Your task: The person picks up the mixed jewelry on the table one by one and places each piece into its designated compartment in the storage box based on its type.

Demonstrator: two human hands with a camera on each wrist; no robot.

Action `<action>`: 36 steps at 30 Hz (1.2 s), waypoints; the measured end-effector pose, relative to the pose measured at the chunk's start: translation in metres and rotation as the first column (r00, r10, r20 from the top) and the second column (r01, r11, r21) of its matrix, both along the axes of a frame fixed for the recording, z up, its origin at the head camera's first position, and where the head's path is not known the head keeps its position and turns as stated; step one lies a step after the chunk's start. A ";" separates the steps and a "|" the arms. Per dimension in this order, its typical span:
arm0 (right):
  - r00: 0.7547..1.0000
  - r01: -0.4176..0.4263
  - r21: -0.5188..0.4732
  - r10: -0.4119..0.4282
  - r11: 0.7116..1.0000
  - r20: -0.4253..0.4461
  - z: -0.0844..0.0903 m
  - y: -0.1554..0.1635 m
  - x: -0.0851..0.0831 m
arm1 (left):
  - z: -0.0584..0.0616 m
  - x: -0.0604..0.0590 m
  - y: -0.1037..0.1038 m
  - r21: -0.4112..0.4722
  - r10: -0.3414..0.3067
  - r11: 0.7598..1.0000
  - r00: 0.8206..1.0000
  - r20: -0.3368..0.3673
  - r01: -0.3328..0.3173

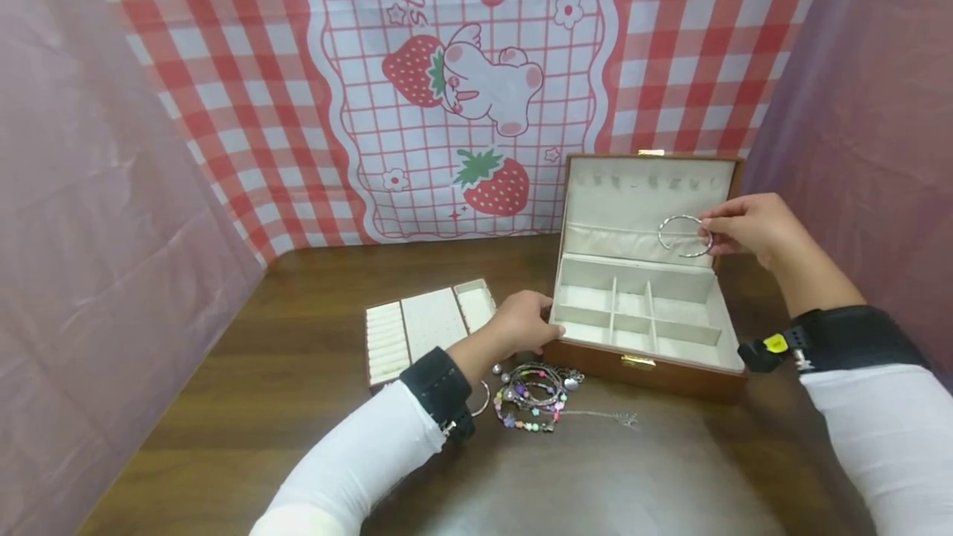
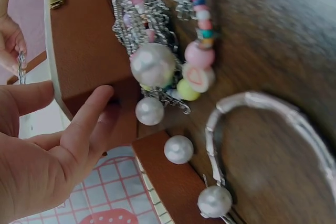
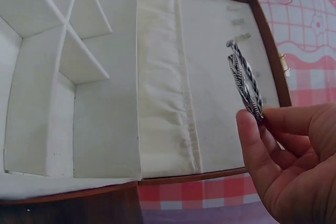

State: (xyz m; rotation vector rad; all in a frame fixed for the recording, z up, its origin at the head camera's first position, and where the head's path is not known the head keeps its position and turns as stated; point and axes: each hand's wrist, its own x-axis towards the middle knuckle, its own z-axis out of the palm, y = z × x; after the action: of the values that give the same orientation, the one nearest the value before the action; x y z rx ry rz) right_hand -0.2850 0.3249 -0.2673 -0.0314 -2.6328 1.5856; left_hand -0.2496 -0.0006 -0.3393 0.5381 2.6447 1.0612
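My right hand (image 1: 752,230) pinches a silver cuff bracelet (image 1: 661,232) between thumb and fingers, in front of the raised lid of a brown jewelry box (image 1: 670,375). The right wrist view shows the bracelet (image 3: 244,80) edge-on, its band twisted like rope. With the thumb at the rim and fingers against the outer wall, my left hand (image 1: 521,321) holds the box's front left corner. In the left wrist view the left hand (image 2: 47,161) spans the brown leather edge (image 2: 86,40). The box's divided compartments (image 1: 633,304) show no jewelry.
Left of the box lies a cream tray (image 1: 428,325) with ring rolls, partly behind the left arm. Beaded bracelets and chains (image 1: 532,395) are heaped before the box, with a necklace (image 1: 596,413) trailing right. Another silver bangle (image 2: 268,100) and pearl beads (image 2: 178,149) lie near the left wrist.
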 end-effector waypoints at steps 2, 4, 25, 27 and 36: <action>0.999 -0.020 0.010 0.020 1.000 0.036 0.003 0.002 -0.003 | 0.000 0.000 0.000 0.021 -0.003 1.000 1.000 0.007 0.002; 0.997 -0.043 0.020 0.041 0.999 0.067 0.005 0.004 -0.007 | 0.000 0.000 0.000 0.041 0.003 0.999 1.000 0.018 -0.004; 0.851 -0.368 0.138 0.274 0.919 0.448 -0.002 0.019 -0.031 | -0.004 0.002 0.000 0.126 0.059 0.990 0.996 0.066 -0.067; 0.828 -0.398 0.133 0.293 0.908 0.477 -0.005 0.017 -0.031 | -0.003 0.003 0.000 0.127 0.060 0.990 0.996 0.065 -0.068; 0.775 -0.486 0.184 0.323 0.854 0.544 -0.019 -0.001 -0.028 | -0.005 0.005 0.001 0.122 0.069 0.990 0.996 0.063 -0.076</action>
State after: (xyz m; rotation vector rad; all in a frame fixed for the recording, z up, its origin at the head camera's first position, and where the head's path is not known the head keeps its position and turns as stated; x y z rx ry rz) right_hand -0.3126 0.3243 -0.2863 0.1992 -3.4842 1.3625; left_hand -0.2447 0.0000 -0.3440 0.4307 2.5778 1.2497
